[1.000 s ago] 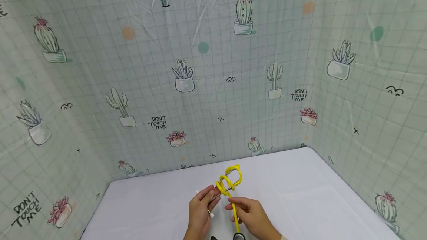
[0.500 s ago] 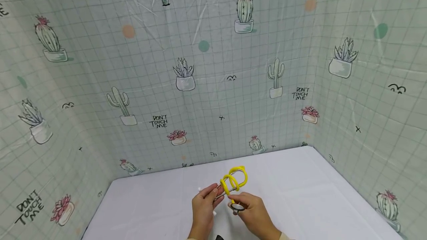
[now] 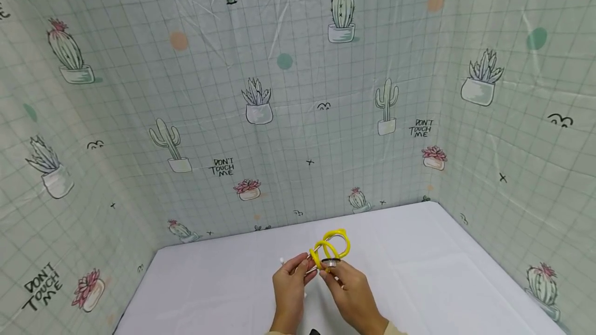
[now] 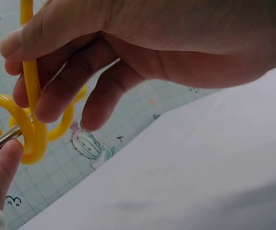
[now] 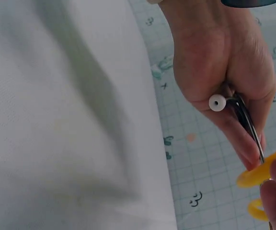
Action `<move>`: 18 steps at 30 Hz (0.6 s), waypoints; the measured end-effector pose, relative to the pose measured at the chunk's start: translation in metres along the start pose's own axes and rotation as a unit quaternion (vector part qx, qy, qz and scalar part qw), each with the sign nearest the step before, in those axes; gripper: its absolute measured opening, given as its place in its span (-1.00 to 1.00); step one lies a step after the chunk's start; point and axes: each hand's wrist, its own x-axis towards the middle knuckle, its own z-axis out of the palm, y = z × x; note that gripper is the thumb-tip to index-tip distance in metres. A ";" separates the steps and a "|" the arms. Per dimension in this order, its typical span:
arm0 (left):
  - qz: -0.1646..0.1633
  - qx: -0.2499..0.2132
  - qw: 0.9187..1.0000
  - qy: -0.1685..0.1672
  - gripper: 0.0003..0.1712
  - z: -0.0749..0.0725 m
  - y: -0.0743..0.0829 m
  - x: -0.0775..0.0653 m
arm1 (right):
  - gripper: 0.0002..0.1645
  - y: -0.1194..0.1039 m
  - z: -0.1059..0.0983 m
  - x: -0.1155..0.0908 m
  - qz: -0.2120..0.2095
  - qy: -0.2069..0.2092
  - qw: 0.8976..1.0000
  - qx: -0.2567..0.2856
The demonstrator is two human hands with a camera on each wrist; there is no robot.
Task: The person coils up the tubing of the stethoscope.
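A stethoscope is held up in front of me in the head view, its yellow tubing (image 3: 345, 244) looped round the metal ear tubes. My left hand (image 3: 289, 286) grips these metal tubes. One white ear tip (image 3: 282, 260) sticks out beyond its fingers; an ear tip (image 5: 217, 102) also shows beside the palm in the right wrist view. My right hand (image 3: 351, 288) is close against the loops, at the round silver chest piece (image 3: 330, 262). In the left wrist view, its thumb and fingers pinch the yellow tubing (image 4: 30, 86). Its fingers partly hide the tube's end.
A white-covered table (image 3: 223, 283) lies under both hands. Cloth walls (image 3: 298, 133) with a cactus print stand behind it and on both sides. A small dark object (image 3: 314, 332) shows at the bottom edge, too little of it to name.
My right hand has moved up towards the loops, bringing the chest piece from below the hands up to the coil. The left hand keeps its grip and has shifted slightly right.
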 end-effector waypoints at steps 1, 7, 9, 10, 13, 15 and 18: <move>0.000 -0.001 1.000 0.001 -0.73 0.001 0.000 0.000 | -0.83 -0.001 0.000 0.001 0.020 0.000 1.000 0.008; -0.013 -0.021 1.000 0.016 -0.70 0.003 0.002 0.002 | -0.89 -0.004 -0.003 -0.003 0.187 -0.010 0.981 0.040; -0.015 -0.030 0.999 0.015 -0.69 0.004 0.003 0.002 | -0.88 -0.004 -0.002 -0.006 0.203 -0.017 0.978 0.039; -0.018 -0.034 0.999 0.013 -0.68 0.005 0.004 0.002 | -0.88 -0.004 -0.002 -0.007 0.199 -0.022 0.979 0.037; -0.025 -0.038 0.999 0.003 -0.67 0.008 0.005 0.002 | -0.89 -0.003 0.001 -0.009 0.157 -0.027 0.987 0.027; -0.027 -0.033 0.999 -0.003 -0.67 0.010 0.005 0.002 | -0.89 -0.003 0.003 -0.009 0.118 -0.023 0.993 0.012; -0.028 -0.032 0.999 -0.008 -0.67 0.010 0.004 0.001 | -0.90 -0.003 0.004 -0.007 0.082 -0.012 0.997 0.000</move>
